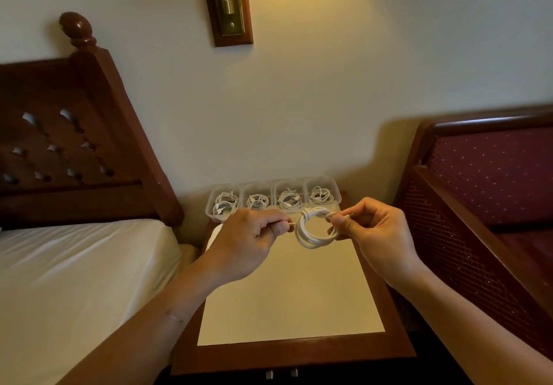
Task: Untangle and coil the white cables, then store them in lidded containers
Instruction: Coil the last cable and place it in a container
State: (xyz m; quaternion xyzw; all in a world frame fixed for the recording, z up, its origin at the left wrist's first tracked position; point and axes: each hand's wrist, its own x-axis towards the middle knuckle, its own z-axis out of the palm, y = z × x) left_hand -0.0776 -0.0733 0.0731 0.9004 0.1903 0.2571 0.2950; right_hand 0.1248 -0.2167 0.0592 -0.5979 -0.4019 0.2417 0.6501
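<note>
The wooden nightstand [293,295] stands between a bed [74,265] at 9 o'clock and a red padded seat [493,175] at 3 o'clock. At its 12 o'clock edge is a row of four clear containers [273,194], and each one has a coiled white cable inside. I cannot tell if the lids are on.

Above the table, the left hand [248,238] and the right hand [374,229] hold one more white cable coil [311,243] in the air between them. The right hand pinches the coil at its 3 o'clock side. The left hand pinches the free cable end [291,223] at the 9 o'clock side.

The coil looks light, soft and a little springy, so I think it will open if it is released. The best place to hold it is probably across the wrapped turns [314,213] at 12 o'clock.
</note>
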